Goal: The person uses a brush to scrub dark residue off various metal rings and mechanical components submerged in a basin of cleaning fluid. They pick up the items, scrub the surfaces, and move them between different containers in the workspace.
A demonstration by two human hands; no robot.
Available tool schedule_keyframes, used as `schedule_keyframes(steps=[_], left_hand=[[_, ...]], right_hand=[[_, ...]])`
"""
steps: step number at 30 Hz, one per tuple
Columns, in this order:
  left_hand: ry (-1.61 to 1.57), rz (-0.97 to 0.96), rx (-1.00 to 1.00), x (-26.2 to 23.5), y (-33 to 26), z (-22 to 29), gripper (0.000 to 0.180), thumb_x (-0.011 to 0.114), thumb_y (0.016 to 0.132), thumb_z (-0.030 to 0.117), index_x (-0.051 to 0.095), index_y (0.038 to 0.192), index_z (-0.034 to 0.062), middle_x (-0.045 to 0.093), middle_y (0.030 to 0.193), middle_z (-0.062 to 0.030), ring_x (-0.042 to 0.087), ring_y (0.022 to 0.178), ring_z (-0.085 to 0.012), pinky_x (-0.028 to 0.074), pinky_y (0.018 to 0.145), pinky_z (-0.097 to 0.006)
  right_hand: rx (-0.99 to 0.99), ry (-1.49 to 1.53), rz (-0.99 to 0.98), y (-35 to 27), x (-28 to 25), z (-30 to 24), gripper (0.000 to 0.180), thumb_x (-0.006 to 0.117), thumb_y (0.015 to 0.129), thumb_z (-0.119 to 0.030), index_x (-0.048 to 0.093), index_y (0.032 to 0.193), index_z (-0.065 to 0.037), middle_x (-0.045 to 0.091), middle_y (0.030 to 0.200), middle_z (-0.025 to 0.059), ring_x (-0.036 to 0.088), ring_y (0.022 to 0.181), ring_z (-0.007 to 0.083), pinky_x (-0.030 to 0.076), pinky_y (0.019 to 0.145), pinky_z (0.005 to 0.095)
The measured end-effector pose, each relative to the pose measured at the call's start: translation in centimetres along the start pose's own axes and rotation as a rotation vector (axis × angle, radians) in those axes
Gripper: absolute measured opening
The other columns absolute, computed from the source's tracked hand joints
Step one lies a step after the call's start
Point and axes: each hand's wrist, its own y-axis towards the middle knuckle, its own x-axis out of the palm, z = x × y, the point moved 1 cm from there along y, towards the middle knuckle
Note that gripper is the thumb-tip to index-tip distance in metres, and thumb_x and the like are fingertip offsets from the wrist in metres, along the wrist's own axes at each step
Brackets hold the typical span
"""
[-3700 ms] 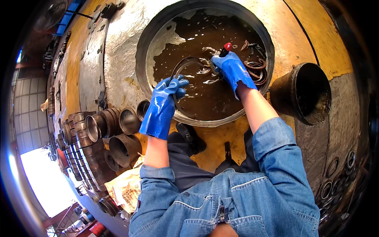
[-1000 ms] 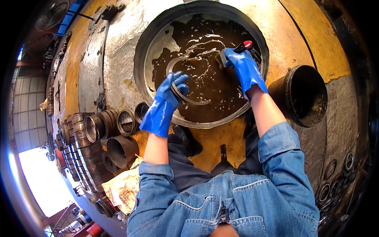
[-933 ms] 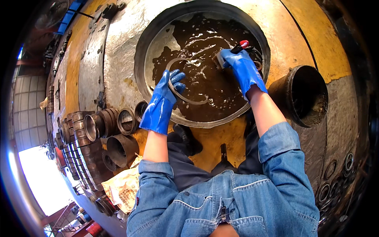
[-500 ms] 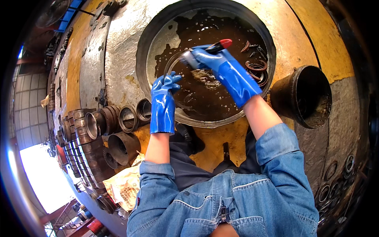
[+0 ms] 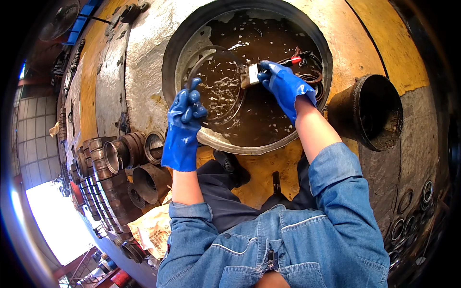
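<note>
Blue gloves (image 5: pixel 180 151) are covering both my hands, and a big dark tub (image 5: pixel 171 62) is sitting in front of me. Its round rim is curving under my left glove and under my right arm. Brown water (image 5: pixel 273 115) is filling most of it. Open water is giving me room toward the far rim and toward the near rim. On the right side it is looking tighter, because some small rings (image 5: pixel 309 77) are lying by the wall, near my right hand (image 5: pixel 283 86). Outside, a dark pot (image 5: pixel 343 105) is standing near the right rim.

My left hand (image 5: pixel 182 115) is reaching over the left rim, with its fingers pointing up and curling in. They are closing on the left side of a thin ring (image 5: pixel 211 48). The ring is sitting over the left half of the tub, and I can't tell if its low side is touching the water. My right hand is leaning in from the right, above the water, and its fingers are pinching a brush (image 5: pixel 253 74). The brush hairs are pointing left, right at the ring's right edge. The red handle end is poking out behind my fingers.
</note>
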Motion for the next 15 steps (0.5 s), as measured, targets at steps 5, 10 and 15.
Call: schedule_keyframes(steps=[5, 10, 15], left_hand=[[-0.045, 0.07, 0.146, -0.8, -0.3, 1.9, 0.051, 0.052, 0.113, 0.025, 0.042, 0.156, -0.0006, 0.08, 0.11, -0.0024, 0.037, 0.044, 0.0007, 0.038, 0.058, -0.022], [-0.04, 0.078, 0.134, -1.0, -0.2, 1.5, 0.049, 0.053, 0.112, 0.024, 0.046, 0.154, -0.0012, 0.079, 0.115, -0.0042, 0.038, 0.046, 0.0005, 0.043, 0.062, -0.022], [0.05, 0.156, 0.077, 0.4, 0.0, 0.2, 0.047, 0.057, 0.11, 0.025, 0.053, 0.149, -0.0003, 0.078, 0.111, -0.0032, 0.041, 0.049, 0.0003, 0.046, 0.065, -0.024]], right_hand=[[-0.061, -0.229, -0.241, 0.6, 0.1, 2.3, 0.026, 0.062, 0.1, -0.024, 0.077, 0.105, -0.004, 0.075, 0.093, 0.0096, 0.067, 0.079, 0.0163, 0.053, 0.073, 0.0304], [-0.182, -1.333, 0.261, -0.9, 3.0, -1.6, 0.033, 0.066, 0.086, -0.031, 0.078, 0.11, -0.012, 0.079, 0.104, 0.0147, 0.075, 0.104, 0.0373, 0.059, 0.092, 0.0414], [-0.983, -1.083, -0.05, -0.8, 4.3, -0.7, 0.02, 0.069, 0.089, -0.025, 0.074, 0.1, -0.009, 0.076, 0.097, 0.016, 0.074, 0.088, 0.0358, 0.059, 0.077, 0.041]])
